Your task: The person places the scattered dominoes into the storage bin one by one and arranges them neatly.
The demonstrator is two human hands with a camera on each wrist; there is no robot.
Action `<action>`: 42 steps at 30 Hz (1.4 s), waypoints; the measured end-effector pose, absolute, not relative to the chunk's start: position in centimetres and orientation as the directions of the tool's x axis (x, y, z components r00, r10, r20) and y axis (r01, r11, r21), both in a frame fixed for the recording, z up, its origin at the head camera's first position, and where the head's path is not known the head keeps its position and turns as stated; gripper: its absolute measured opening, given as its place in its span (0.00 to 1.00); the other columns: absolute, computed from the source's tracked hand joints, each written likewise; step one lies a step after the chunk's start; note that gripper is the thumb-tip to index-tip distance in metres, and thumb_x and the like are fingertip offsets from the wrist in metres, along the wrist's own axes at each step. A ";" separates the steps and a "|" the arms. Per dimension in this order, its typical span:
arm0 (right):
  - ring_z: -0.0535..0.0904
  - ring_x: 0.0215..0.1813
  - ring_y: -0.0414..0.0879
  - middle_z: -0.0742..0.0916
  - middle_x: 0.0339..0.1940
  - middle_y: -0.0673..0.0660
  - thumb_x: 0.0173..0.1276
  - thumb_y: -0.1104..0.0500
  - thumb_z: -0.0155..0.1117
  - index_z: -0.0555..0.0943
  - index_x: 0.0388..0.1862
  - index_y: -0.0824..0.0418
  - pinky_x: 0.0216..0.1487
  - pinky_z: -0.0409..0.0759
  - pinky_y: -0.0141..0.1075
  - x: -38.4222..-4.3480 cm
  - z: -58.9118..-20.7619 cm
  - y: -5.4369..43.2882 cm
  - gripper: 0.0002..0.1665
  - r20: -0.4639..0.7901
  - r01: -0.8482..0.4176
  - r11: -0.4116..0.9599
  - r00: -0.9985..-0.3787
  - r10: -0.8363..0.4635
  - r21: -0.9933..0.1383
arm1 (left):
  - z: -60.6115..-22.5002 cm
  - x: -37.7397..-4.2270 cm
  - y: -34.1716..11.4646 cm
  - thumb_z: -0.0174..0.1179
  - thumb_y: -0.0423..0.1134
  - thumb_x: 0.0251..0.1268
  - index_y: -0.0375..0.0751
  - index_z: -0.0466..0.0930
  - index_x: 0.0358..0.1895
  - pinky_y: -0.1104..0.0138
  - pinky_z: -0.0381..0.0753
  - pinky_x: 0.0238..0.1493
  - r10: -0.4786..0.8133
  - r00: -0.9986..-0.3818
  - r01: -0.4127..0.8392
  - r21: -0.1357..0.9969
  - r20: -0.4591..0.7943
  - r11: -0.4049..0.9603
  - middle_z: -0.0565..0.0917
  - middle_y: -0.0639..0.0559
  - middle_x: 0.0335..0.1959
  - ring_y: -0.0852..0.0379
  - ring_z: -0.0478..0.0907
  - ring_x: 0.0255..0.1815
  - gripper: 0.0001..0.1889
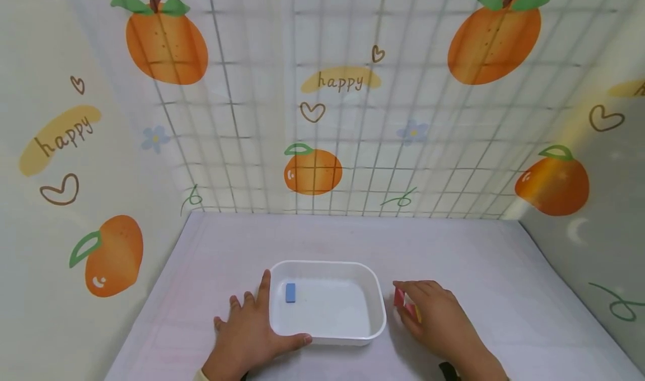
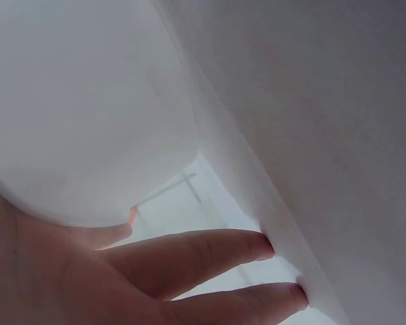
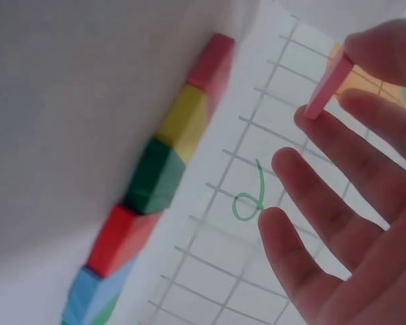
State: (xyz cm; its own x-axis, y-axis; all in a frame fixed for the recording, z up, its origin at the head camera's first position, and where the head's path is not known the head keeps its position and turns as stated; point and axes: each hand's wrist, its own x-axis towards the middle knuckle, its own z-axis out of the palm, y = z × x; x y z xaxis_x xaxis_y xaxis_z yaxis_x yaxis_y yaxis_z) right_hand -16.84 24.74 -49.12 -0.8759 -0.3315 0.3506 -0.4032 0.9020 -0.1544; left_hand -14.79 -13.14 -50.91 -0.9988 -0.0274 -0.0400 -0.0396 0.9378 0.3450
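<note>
My left hand (image 1: 247, 333) rests against the left end of a white plastic tray (image 1: 355, 336), its thumb along the near rim and its index finger up the left side. The other fingers are spread and straight. Inside the tray, toward the left, lies a small blue block (image 1: 290, 292). My right hand (image 1: 438, 316), just right of the tray, pinches a thin pink block (image 3: 329, 87) between thumb and fingertips. Beside that hand runs a row of coloured blocks, with pink (image 3: 213, 64), yellow (image 3: 183, 122), green (image 3: 154, 176), red (image 3: 122, 237) and blue (image 3: 84, 294) ones showing; the hand mostly covers them in the head view.
A pale cloth covers the table (image 1: 227, 241). Behind it stands a white grid panel (image 1: 353, 129) under a sheer curtain printed with oranges and hearts. Printed side curtains (image 1: 55, 258) close in the left and right.
</note>
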 end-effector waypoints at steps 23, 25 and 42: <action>0.84 0.58 0.50 0.89 0.56 0.47 0.67 0.53 0.76 0.84 0.63 0.52 0.53 0.83 0.56 -18.8 -44.9 22.3 0.25 0.482 -0.553 0.813 -0.771 -0.416 -0.183 | -52.0 -14.7 -13.1 0.54 0.99 0.15 0.60 0.43 0.88 0.14 0.59 0.52 -0.056 -0.993 -0.089 0.361 -0.099 0.928 0.78 0.38 0.65 0.28 0.69 0.68 0.85; 0.84 0.56 0.50 0.90 0.55 0.48 0.66 0.54 0.76 0.85 0.62 0.52 0.52 0.83 0.56 -19.2 -44.1 21.8 0.24 0.511 -0.584 0.793 -0.742 -0.434 -0.175 | -52.1 -14.7 -13.0 0.55 0.99 0.15 0.60 0.44 0.88 0.14 0.58 0.52 -0.058 -0.993 -0.092 0.362 -0.103 0.928 0.78 0.38 0.65 0.27 0.69 0.68 0.84; 0.85 0.57 0.51 0.90 0.55 0.50 0.68 0.53 0.76 0.86 0.61 0.55 0.57 0.82 0.53 -22.7 -40.0 15.4 0.23 0.523 -0.681 0.716 -0.671 -0.526 -0.154 | -51.6 -15.0 -12.9 0.48 1.01 0.13 0.63 0.43 0.88 0.16 0.61 0.53 -0.052 -0.998 -0.064 0.339 -0.045 0.939 0.78 0.40 0.64 0.30 0.69 0.68 0.85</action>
State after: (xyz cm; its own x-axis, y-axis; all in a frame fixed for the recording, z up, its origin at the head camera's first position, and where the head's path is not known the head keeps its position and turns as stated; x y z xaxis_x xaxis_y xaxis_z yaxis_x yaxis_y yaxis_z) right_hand -22.71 15.41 -40.04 -0.6711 -0.5259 0.5225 -0.6811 0.7157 -0.1545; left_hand -15.03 -12.87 -51.59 -0.9976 -0.0521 -0.0454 -0.0645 0.9386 0.3388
